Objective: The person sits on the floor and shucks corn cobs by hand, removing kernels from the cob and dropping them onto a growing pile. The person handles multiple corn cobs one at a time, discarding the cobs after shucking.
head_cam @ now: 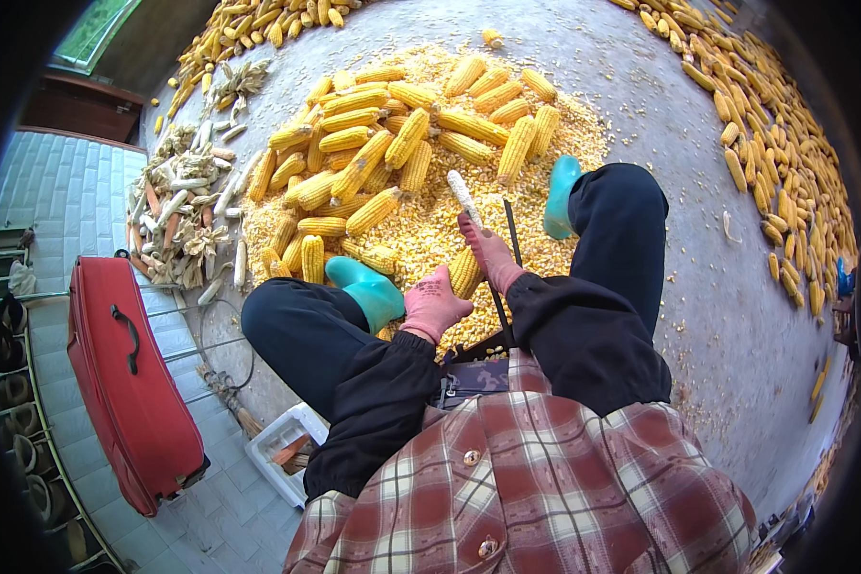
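Note:
My left hand [434, 303], in a pink glove, is closed around the lower part of a yellow corn ear [465, 274]. Just right of it, my right hand [489, 247], in a pink and red glove, grips a pale, bare corn cob [463, 195] that points up and away from me; its palm side is hidden. A thin black bar [514, 233] stands between my knees, close beside the right hand. Loose kernels [430, 247] cover the floor under both hands. Whole yellow ears [362, 168] are heaped on the kernels beyond my left hand.
Stripped cobs and husks [179, 208] lie at the left, near a red suitcase [133, 387] and a white foam box [258, 448]. A large pile of corn ears [775, 158] runs along the right. My teal boots [377, 287] rest among the kernels.

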`<state>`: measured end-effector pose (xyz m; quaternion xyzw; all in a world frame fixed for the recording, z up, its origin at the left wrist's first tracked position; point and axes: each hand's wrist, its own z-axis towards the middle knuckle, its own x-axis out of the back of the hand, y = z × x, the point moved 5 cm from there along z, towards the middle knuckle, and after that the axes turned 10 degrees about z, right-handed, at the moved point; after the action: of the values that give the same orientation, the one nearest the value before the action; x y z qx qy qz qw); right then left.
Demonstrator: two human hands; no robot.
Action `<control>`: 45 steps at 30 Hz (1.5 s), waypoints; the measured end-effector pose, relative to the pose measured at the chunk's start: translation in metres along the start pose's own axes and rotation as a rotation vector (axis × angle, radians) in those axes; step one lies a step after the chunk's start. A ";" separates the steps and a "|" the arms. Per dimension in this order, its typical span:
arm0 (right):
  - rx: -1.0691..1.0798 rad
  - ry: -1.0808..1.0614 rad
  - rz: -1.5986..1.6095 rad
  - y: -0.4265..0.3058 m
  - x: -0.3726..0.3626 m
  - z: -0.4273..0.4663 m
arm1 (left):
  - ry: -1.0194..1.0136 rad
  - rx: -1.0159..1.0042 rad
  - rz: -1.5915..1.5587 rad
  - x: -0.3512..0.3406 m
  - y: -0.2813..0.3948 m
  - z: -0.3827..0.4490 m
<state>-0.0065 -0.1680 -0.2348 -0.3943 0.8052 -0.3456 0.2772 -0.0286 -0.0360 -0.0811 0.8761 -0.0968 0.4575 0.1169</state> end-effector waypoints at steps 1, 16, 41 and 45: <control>-0.022 -0.003 0.019 -0.001 0.000 0.000 | -0.020 0.003 -0.069 0.002 -0.001 -0.003; 0.000 -0.294 0.195 -0.019 -0.012 -0.017 | -0.065 0.019 -0.120 -0.009 -0.003 0.006; -0.043 -0.155 0.468 -0.019 -0.011 -0.016 | -0.036 -0.021 -0.237 0.007 -0.009 -0.007; -0.072 -0.128 0.181 -0.004 -0.006 -0.001 | -0.259 -0.030 -0.729 -0.007 -0.021 -0.014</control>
<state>-0.0018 -0.1645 -0.2302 -0.3510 0.8300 -0.2639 0.3438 -0.0376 -0.0115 -0.0811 0.9018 0.2004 0.2700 0.2715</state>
